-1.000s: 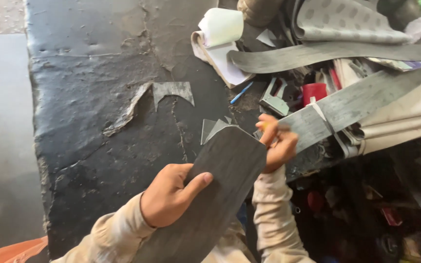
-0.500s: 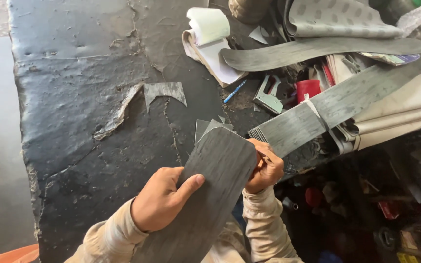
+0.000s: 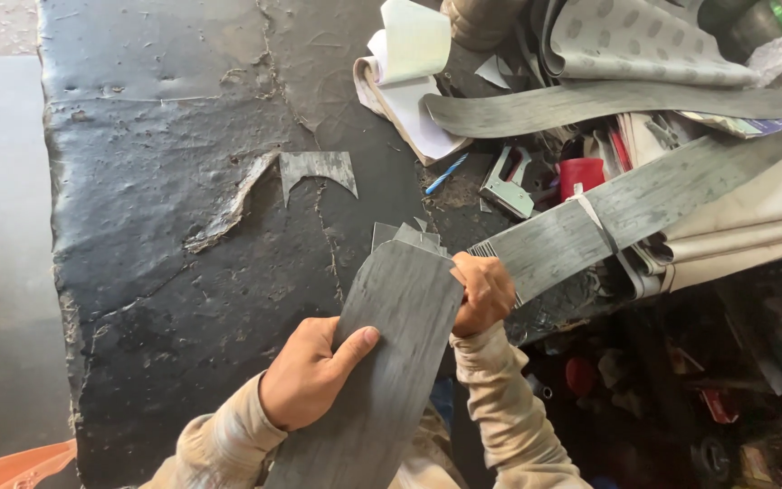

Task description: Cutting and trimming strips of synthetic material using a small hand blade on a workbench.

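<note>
Ok so centre-bottom of the frame: a long grey strip (image 3: 386, 353) w/ a wood-grain look, running from the bottom edge up to about mid-frame, tilted a bit to the right. Left hand (image 3: 308, 373) sits on its left edge, low centre, thumb laid across the top face, fingers curled under, so that grip is closed on the strip. Right hand (image 3: 481, 292) is at the strip's upper right corner, fist tight, pinching that corner. Both sleeves are beige.

Just above the strip's top end there's a couple of small grey offcuts (image 3: 406, 237) lying on the tabletop (image 3: 156, 136), which is black, lumpy and cracked, w/ a peeled patch. Further up, left of centre, a pointy grey scrap (image 3: 317, 168) lies next to that peel.

Right of the right hand a second long grey strip (image 3: 644, 208) runs diagonally up to the right edge, its near end right behind the knuckles; can't tell if they touch. A third curved strip (image 3: 590, 104) lies across the upper right. Around them: white folded paper (image 3: 409, 72) top centre, blue pen (image 3: 446, 174), metal stapler-ish tool (image 3: 507, 186), red cup (image 3: 581, 174), cream cloth (image 3: 753, 217) on the right. Lower right is dark clutter, too murky to make out.
</note>
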